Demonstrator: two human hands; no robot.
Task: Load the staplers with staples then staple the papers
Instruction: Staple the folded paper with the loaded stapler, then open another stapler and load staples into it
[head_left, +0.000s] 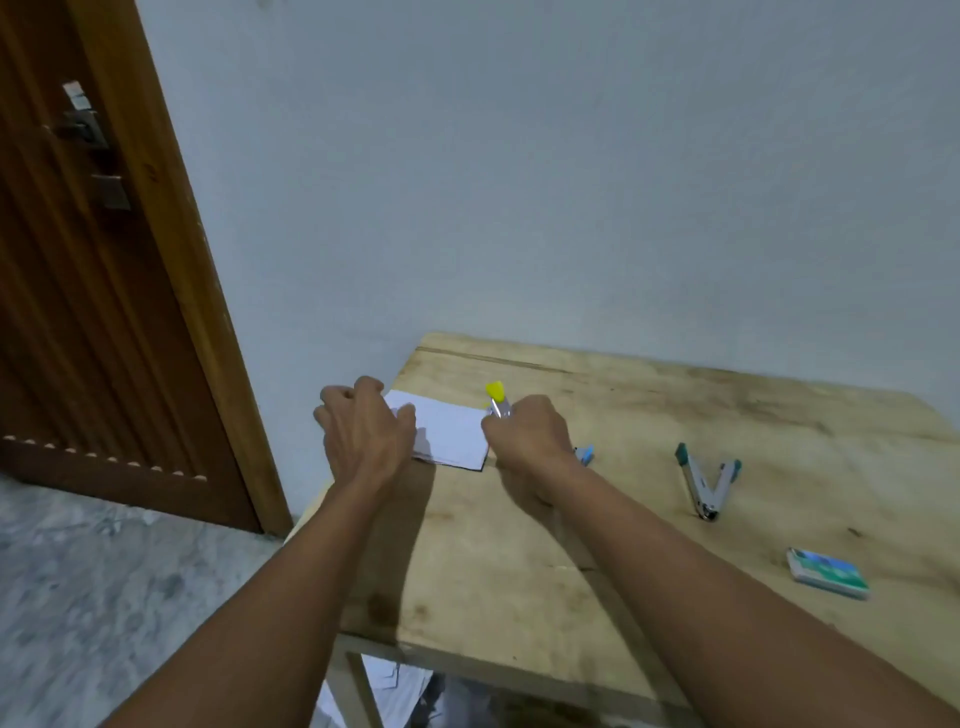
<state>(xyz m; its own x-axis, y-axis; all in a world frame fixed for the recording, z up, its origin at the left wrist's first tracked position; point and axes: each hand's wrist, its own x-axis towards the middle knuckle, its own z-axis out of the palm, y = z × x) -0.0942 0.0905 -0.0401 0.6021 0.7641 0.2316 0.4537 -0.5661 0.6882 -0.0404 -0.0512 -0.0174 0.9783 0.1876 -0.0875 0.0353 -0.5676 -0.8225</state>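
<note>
Stapling step is seemingly being done: paper stack (447, 434) at the far-left corner of the table (519, 545) is being gripped by the left hand (363, 431), fingers curled, yellow stapler (496, 395) is being clenched at its right edge by the right hand (524, 434), firm squeeze likely needed next.

papers (447, 434) on table (623, 415) left edge — stapler (706, 486) well right (staple box (828, 571) nearer, further right)
</note>
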